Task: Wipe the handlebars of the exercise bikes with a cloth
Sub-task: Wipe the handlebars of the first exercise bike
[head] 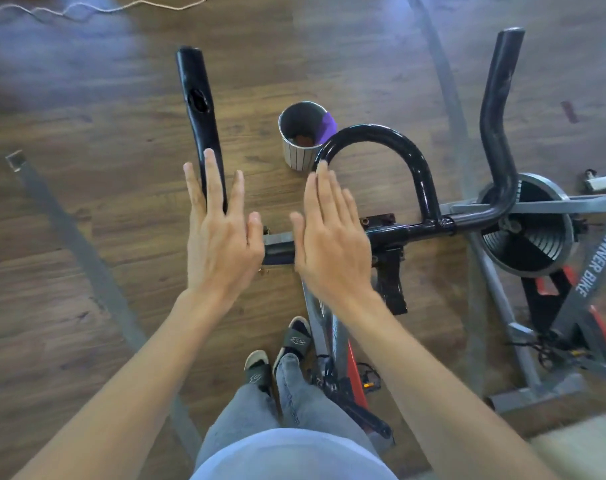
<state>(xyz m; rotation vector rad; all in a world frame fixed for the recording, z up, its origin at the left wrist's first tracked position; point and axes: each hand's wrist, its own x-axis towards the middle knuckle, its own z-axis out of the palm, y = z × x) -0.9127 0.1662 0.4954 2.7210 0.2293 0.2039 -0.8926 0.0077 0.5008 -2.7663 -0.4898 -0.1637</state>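
- Nearest the handlebars' crossbar (pixel 423 230), the left hand (pixel 222 233) and right hand (pixel 332 244) hover flat, fingers spread and extended, palms down; both hold nothing, and whether either brushes the bar I cannot tell.
- No cloth sits in either hand, so the wiping looks not yet begun, or paused; nothing shows which bars are already clean.
- Beyond the crossbar, the left grip (pixel 197 109), centre loop (pixel 391 140) and right grip (pixel 499 109) stand uncovered.
- Just past the loop, a cup (pixel 296 150) stands on the floor (pixel 87 116) with something purple (pixel 329 124) draped at its rim, possibly the cloth.
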